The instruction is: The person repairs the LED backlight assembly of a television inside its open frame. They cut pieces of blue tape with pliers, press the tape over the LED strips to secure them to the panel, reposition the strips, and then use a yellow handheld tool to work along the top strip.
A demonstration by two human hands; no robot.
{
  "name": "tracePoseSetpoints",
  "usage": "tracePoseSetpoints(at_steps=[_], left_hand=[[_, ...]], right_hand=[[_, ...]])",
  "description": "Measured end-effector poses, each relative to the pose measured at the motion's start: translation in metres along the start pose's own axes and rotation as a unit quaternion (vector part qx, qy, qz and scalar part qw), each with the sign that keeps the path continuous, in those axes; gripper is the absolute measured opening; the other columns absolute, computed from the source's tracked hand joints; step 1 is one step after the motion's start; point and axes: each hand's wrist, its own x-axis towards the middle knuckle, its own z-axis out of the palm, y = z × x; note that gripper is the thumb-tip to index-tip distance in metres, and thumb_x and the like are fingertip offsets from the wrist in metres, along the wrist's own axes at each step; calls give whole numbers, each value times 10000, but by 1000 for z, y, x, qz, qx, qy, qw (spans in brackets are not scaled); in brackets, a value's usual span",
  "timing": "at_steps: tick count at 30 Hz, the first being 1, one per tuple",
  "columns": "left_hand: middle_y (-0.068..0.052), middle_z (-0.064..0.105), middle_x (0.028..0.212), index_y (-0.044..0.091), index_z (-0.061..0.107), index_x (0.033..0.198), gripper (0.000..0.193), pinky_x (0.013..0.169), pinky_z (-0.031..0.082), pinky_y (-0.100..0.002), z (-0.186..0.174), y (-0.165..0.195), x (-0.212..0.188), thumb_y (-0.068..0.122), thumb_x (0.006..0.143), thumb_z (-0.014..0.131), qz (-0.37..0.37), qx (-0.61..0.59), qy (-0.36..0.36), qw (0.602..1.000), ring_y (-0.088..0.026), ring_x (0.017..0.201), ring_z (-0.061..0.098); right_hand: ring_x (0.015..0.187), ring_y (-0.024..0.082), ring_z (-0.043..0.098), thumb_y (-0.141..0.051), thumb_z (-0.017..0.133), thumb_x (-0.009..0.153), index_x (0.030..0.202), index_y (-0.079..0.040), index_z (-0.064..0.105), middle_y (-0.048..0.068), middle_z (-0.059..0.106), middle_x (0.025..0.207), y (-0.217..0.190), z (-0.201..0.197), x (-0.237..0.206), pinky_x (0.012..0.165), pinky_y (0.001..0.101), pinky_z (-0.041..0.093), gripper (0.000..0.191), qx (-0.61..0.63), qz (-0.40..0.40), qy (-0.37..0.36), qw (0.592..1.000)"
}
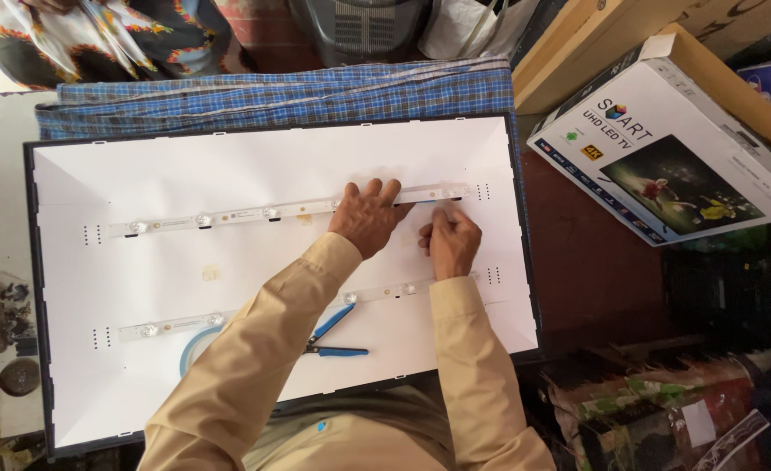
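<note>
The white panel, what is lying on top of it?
On the white panel lie two light strips, blue-handled pliers and both hands. The sleeves cover parts of the lower strip.

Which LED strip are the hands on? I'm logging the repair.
The upper strip, farther from the person: both the left hand and right hand rest on its right part. The lower strip lies untouched.

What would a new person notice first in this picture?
The big white panel fills the middle, with two light strips across it. Both hands press on the upper strip: the left hand beside the right hand. Blue-handled pliers lie near the lower strip.
</note>
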Motion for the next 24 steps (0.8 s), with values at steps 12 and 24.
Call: tracePoseSetpoints(at_steps=[12,24], left_hand=[[2,523,1192,339,627,1389,442,750,462,-386,-2,1,2,204,978,536,-6,-14,13,1000,-181,1080,534],[3,519,1188,364,615,1392,483,734,463,-382,-8,3,1,173,958,527,-19,-17,7,1000,-170,1067,534]], right_hand=[[644,403,689,-273,547,1023,1429,-208,604,191,717,721,15,-8,-10,616,493,546,415,-452,-264,-42,851],[694,401,704,-337,478,1027,1497,-273,500,174,730,780,-7,-14,-9,642,526,557,475,-556,-209,-46,803]])
